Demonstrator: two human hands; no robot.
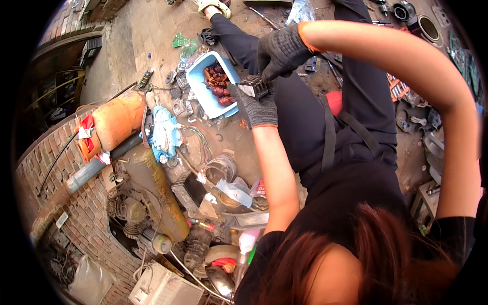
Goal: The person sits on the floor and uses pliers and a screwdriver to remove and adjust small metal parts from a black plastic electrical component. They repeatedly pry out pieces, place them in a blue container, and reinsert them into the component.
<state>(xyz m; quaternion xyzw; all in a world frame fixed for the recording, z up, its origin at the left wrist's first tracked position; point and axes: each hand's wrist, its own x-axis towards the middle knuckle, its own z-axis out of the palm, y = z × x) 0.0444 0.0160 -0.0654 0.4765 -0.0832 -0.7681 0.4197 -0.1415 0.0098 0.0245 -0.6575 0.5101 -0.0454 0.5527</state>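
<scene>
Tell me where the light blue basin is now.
In the head view, the light blue plastic basin sits above and left of centre, beside the grey-gloved left hand.

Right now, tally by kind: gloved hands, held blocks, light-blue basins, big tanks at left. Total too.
Left hand and right hand, gloved: 2
Dark block, held: 1
Light-blue basin: 1
Orange tank and yellow-brown tank: 2
Total: 6
</scene>
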